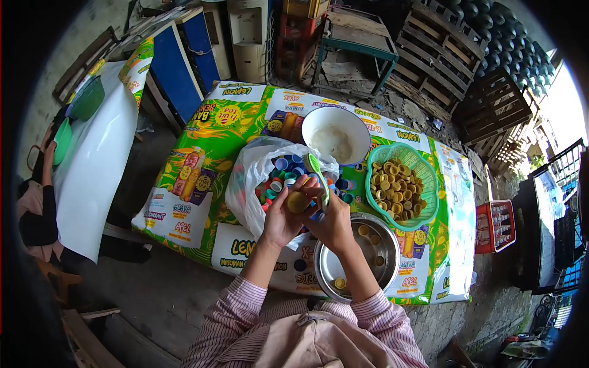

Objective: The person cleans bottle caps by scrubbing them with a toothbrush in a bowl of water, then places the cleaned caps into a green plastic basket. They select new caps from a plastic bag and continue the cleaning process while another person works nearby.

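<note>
My left hand [279, 222] is closed on a round yellow bottle cap [297, 202], its flat face turned up toward me. My right hand [335, 224] grips a green-and-white brush [315, 167], whose head points up and away from me. Both hands are close together above a white plastic bag [243, 195] of blue, red, green and white bottle caps. Below my right forearm sits a steel bowl [389, 250] with several yellow caps in it. To the right, a mint-green basket [434, 196] holds many yellow caps. Behind the bag is a white basin [367, 132] with cloudy liquid.
A bright printed cover [178, 161] lies over the table. At the left, another person's arm [48, 162] reaches to a green bowl [63, 141] by a white surface [98, 165]. Wooden pallets [437, 52], a metal-framed table [358, 37] and a red crate [496, 227] stand around.
</note>
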Available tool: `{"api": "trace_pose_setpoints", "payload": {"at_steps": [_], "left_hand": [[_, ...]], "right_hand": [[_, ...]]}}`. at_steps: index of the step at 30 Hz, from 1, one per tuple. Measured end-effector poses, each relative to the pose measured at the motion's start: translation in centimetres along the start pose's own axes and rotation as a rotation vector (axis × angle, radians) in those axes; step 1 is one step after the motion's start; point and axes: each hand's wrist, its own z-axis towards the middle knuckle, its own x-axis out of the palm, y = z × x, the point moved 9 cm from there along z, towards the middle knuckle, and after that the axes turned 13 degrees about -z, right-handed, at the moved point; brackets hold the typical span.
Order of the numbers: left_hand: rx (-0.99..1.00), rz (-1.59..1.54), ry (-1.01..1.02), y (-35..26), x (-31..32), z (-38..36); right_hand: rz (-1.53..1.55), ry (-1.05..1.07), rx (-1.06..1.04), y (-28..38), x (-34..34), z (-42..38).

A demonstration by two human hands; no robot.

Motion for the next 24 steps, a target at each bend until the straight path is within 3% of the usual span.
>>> {"api": "trace_pose_setpoints", "payload": {"at_steps": [3,7,9,13,15,17,18,19,21,24], "left_hand": [[0.018,0.195,0.024,0.0,1.0,-0.2],[-0.060,0.058,-0.009,0.5,0.3,-0.2],[-0.131,-0.159,0.125,1.2,0.7,-0.2],[-0.139,-0.240,-0.035,1.8,-1.2,-0.4],[-0.156,-0.235,-0.011,2.5,-1.1,-0.9],[-0.019,0.119,-0.108,1.9,-2.2,-1.2],[0.120,0.181,-0.124,1.5,-0.7,-1.6],[0.128,0.181,-0.123,1.8,-0.4,-2.0],[0.365,0.744,-0.190,0.1,0.7,-2.5],[0.430,0.806,-0.139,0.4,2.3,-2.3]], "right_hand": [[-0.034,0.015,-0.009,0.2,-0.2,-0.3],[0.020,-0.016,-0.110,1.0,-0.9,-0.3],[0.065,0.013,-0.023,0.5,-1.3,-0.4],[-0.271,0.061,-0.129,0.8,-1.4,-0.7],[-0.228,0.125,-0.134,0.6,-1.2,-0.9],[0.370,0.137,0.118,-1.9,-0.9,-1.1],[0.690,0.182,0.339,-2.7,-0.3,-1.6],[0.735,0.215,0.336,-3.0,-0.3,-1.7],[0.720,0.254,0.393,-4.1,-0.2,-2.0],[0.803,0.285,0.414,-4.1,-1.0,-2.3]]}}
